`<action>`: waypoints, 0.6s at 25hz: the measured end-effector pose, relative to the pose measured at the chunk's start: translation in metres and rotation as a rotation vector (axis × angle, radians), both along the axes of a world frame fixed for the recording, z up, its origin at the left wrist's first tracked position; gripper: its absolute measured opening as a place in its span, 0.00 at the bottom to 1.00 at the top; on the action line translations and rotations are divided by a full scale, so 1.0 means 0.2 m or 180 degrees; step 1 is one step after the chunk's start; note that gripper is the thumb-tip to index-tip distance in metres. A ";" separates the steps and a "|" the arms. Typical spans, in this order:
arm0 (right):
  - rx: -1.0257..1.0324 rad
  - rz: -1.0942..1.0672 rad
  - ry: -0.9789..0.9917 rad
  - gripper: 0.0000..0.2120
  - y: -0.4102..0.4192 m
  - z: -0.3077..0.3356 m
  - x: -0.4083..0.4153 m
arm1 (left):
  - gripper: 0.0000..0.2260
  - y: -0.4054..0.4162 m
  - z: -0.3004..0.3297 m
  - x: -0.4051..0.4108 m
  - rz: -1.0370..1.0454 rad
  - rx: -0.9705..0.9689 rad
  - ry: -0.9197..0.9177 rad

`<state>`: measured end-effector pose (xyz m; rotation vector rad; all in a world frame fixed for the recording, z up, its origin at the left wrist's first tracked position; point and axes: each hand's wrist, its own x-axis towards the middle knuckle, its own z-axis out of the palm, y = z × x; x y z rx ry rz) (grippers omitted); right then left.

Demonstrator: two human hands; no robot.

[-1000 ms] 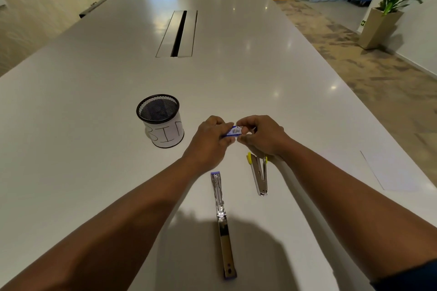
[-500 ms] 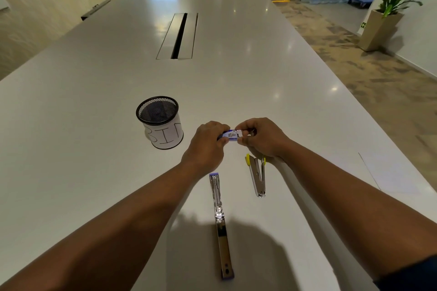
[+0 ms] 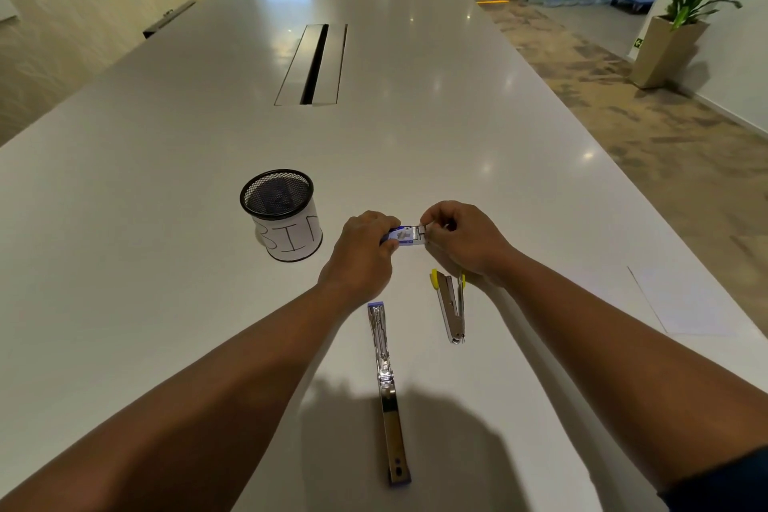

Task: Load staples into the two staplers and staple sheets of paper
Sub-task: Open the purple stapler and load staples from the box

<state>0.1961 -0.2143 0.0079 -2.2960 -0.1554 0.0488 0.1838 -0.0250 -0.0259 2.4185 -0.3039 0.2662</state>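
Observation:
A small blue and white staple box (image 3: 405, 236) is held above the white table (image 3: 166, 162), between both hands. My left hand (image 3: 361, 258) grips its blue left end. My right hand (image 3: 461, 241) pinches its white right end, where an inner tray sticks out a little. Near me a blue stapler (image 3: 384, 382) lies swung fully open in a long line. To its right a smaller yellow stapler (image 3: 451, 308) lies open in a narrow V, just under my right wrist. White paper sheets (image 3: 698, 303) rest at the table's right edge.
A black mesh cup (image 3: 282, 212) wrapped in paper marked "BIN" stands left of my hands. A cable slot (image 3: 313, 64) runs down the table's middle. Carpeted floor and a potted plant (image 3: 681, 29) lie to the right, off the table.
My hands have drawn slightly apart, so more of the box and its white end shows between them. Both staplers lie where they were.

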 end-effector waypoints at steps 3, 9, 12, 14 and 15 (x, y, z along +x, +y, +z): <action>0.0047 -0.0114 -0.0035 0.09 0.00 0.00 -0.01 | 0.13 0.00 0.00 0.00 0.0006 0.0008 0.0004; -0.0240 0.0095 -0.0299 0.05 0.00 -0.01 0.02 | 0.13 0.00 -0.01 0.00 -0.0012 0.0024 -0.0028; -0.0480 0.0270 -0.0329 0.05 0.01 0.04 0.05 | 0.13 0.00 0.00 0.00 -0.0006 -0.0001 -0.0030; -0.0745 0.0407 -0.0297 0.05 0.02 0.07 0.07 | 0.13 0.00 0.00 0.00 -0.0018 -0.0019 -0.0023; -0.0856 0.0470 -0.0275 0.05 0.02 0.09 0.08 | 0.13 0.00 0.00 0.00 -0.0029 -0.0018 -0.0022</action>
